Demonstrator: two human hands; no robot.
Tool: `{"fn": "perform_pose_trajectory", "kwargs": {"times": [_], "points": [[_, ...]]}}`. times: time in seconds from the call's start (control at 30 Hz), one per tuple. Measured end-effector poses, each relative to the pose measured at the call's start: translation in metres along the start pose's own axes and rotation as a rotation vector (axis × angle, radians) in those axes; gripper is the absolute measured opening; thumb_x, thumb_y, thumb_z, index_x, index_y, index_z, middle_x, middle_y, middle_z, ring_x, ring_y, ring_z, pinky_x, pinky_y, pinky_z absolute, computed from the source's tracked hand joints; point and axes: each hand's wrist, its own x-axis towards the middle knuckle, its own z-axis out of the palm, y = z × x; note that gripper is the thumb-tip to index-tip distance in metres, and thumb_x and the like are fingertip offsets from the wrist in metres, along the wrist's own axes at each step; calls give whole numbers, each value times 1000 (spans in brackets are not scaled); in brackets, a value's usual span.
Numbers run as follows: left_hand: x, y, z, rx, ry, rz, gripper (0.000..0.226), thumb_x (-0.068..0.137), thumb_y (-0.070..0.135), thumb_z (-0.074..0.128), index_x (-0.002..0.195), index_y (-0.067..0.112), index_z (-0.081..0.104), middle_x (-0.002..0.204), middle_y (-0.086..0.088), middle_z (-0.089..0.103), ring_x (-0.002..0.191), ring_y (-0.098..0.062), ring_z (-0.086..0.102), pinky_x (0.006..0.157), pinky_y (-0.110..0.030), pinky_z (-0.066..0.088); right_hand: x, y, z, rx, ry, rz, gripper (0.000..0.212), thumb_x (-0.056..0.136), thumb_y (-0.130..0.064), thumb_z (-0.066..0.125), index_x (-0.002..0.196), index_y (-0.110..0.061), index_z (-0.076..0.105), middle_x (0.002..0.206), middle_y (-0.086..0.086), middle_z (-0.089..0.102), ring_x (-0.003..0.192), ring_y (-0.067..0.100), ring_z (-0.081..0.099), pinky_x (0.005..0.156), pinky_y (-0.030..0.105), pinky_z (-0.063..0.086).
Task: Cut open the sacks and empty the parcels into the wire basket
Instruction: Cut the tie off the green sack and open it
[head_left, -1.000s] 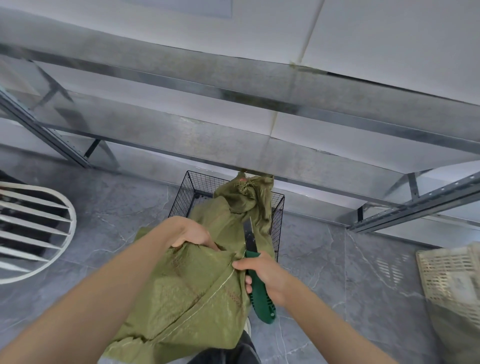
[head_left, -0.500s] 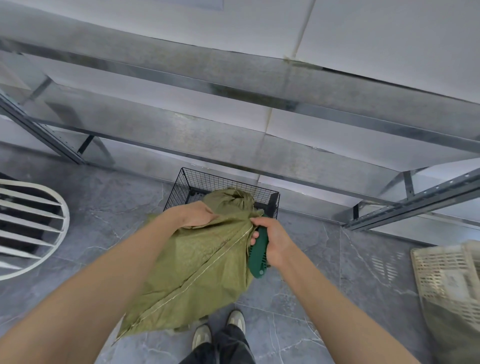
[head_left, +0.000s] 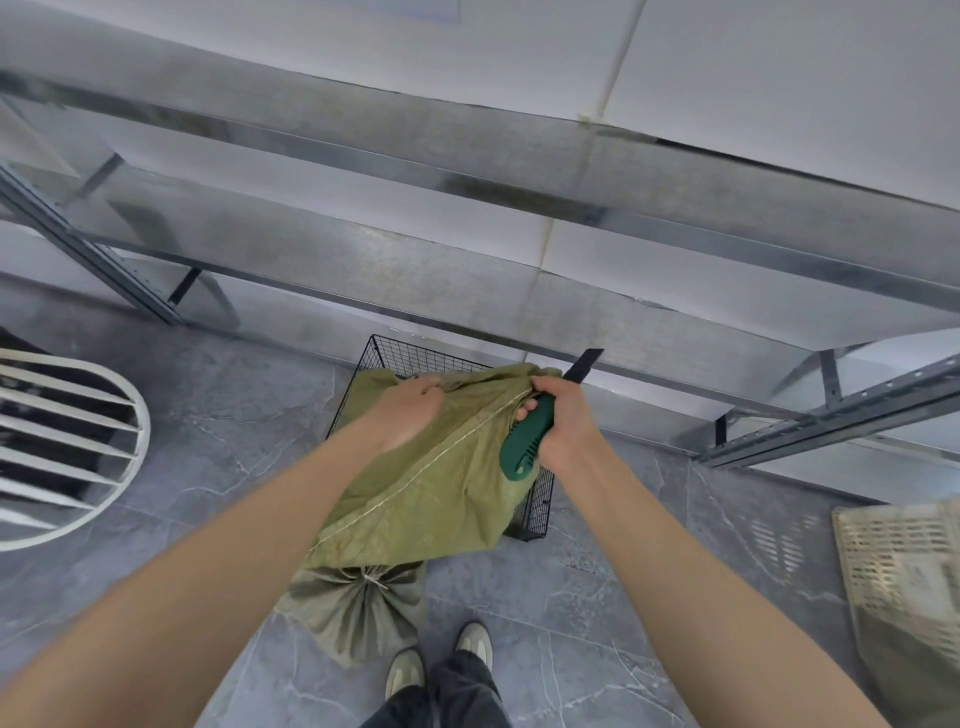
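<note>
Head view: left hand (head_left: 410, 402) and right hand (head_left: 563, 415), the latter also clasping a green-handled knife (head_left: 524, 441), grip the far end of the olive woven sack (head_left: 441, 483) above the wire basket (head_left: 537, 499), its long axis trailing over the near rim.

Left hand (head_left: 410, 410), right hand (head_left: 563, 423), forearms (head_left: 249, 540) bare. Dark grey loose trousers (head_left: 460, 699). Pale beige low shoes (head_left: 405, 673), rounded toes.
</note>
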Motion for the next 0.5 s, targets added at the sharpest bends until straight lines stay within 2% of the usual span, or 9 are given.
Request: {"fn": "perform_pose_trajectory", "kwargs": {"times": [0.1, 0.2, 0.23, 0.3, 0.37, 0.5], "points": [[1, -1, 6, -11, 10, -2, 56, 96, 15, 40, 150, 19, 24, 151, -3, 33, 117, -17, 47, 89, -25, 36, 3, -6, 4, 17, 12, -24, 23, 90, -5, 49, 68, -13, 48, 41, 0, 43, 32, 10, 38, 35, 17, 37], [6, -19, 15, 89, 27, -41, 76, 84, 0, 50, 151, 15, 17, 155, -6, 24, 129, -21, 42, 92, -23, 38, 3, -15, 6, 17, 26, -37, 23, 89, -6, 50, 68, -13, 48, 40, 0, 43, 30, 10, 39, 35, 17, 37], [9, -28, 19, 100, 9, -97, 75, 82, -1, 51, 149, 12, 20, 152, -9, 29, 128, -23, 44, 90, -23, 40, 3, -18, 6, 20, 34, -44, 23, 89, -6, 50, 68, -13, 48, 40, 0, 43, 30, 11, 39, 35, 17, 37], [12, -46, 26, 118, -70, -217, 56, 80, 2, 51, 134, 3, 39, 129, -14, 52, 106, -23, 57, 75, -26, 48, 2, -25, 7, 40, 44, -60, 22, 89, -5, 50, 68, -12, 48, 41, 0, 43, 31, 10, 39, 36, 17, 37], [10, -55, 34, 177, -186, -290, 30, 81, 6, 52, 112, 4, 53, 99, -8, 61, 85, -18, 60, 60, -24, 46, 2, -31, 9, 83, 46, -79, 22, 90, -4, 50, 69, -12, 48, 44, 1, 44, 31, 10, 39, 36, 16, 37], [7, -67, 56, 330, -229, -312, 24, 83, 15, 59, 107, 11, 56, 89, -1, 60, 79, -14, 60, 64, -26, 49, 3, -43, 13, 160, 49, -128, 24, 90, -2, 49, 68, -11, 48, 49, 1, 45, 32, 10, 40, 36, 17, 38]]}}
